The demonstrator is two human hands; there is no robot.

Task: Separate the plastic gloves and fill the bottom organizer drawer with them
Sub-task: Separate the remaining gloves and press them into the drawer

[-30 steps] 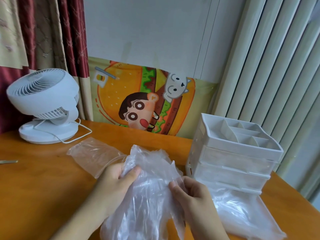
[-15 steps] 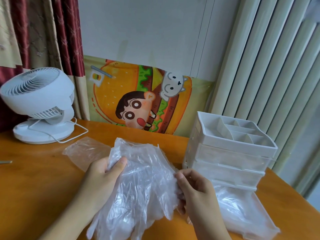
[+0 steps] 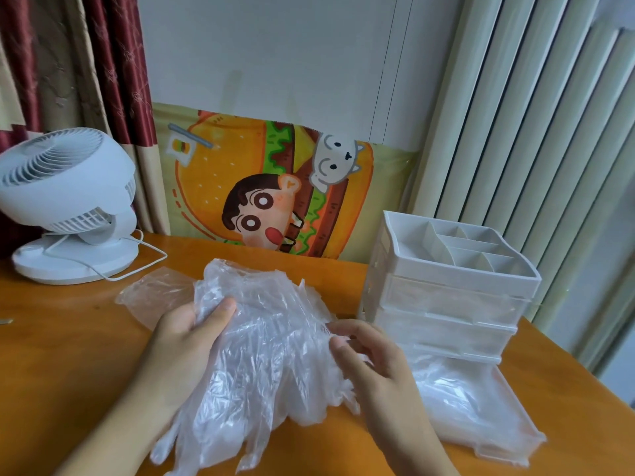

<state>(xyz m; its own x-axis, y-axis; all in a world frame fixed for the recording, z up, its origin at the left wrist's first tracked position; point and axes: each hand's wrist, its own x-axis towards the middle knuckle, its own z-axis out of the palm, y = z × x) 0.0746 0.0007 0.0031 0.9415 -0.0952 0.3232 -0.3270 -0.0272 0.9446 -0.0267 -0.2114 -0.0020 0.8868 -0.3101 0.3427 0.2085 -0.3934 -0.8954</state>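
Orange table (image 3: 68, 372), cartoon mat on the wall behind. White organizer (image 3: 446, 286) at 3 o'clock: three drawers, bottom drawer (image 3: 508, 438) pulled out, clear gloves inside. Left hand (image 3: 185, 341) grips the glove bunch (image 3: 268, 345) at center; right hand (image 3: 371, 359) pinches its edge. One bag (image 3: 154, 293) behind, one fan (image 3: 68, 204) at 10 o'clock. Table bare at 8 o'clock.

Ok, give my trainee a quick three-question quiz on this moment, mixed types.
1. True or false: the bottom drawer is pulled out and already holds gloves.
2. Which hand grips the glove bundle with its thumb on top? A) left hand B) right hand
3. Fill in: the white fan stands on the table's ____ side.

Key: 1 true; 2 A; 3 left.
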